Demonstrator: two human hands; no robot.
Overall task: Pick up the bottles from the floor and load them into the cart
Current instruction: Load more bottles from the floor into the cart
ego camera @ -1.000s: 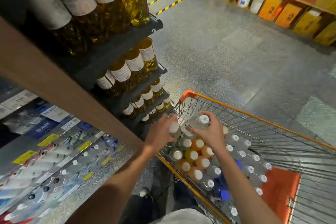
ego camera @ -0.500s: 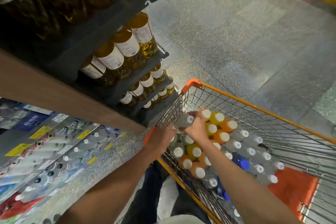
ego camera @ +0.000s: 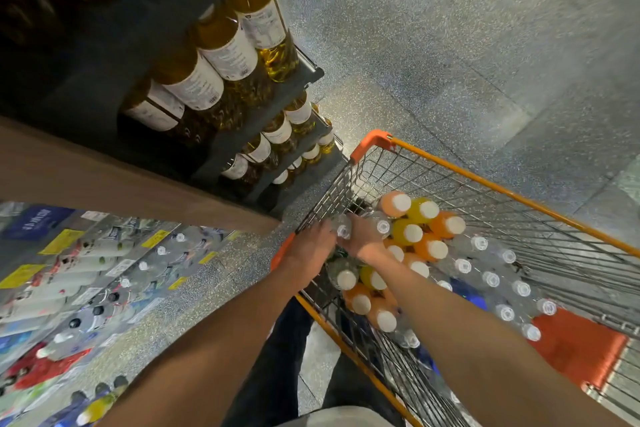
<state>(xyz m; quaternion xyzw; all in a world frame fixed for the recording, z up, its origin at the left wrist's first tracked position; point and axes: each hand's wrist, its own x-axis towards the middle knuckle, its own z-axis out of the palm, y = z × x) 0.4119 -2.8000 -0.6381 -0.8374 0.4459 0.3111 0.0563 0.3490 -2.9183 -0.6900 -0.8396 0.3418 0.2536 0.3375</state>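
Both hands reach into the near-left corner of the cart (ego camera: 460, 168). The right hand (ego camera: 362, 236) grips a clear bottle (ego camera: 379, 224) with curled fingers; the left hand (ego camera: 308, 248) appears to hold another clear bottle (ego camera: 343, 229), its fingers hidden. Set carelessly on the upright orange and yellow bottles (ego camera: 420, 229), either could topple and roll

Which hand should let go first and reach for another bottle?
Probably the left hand. It sits right at the cart edge nearest the aisle side, while the right hand reaches deeper in, curled on a clear bottle beside the orange and yellow ones.
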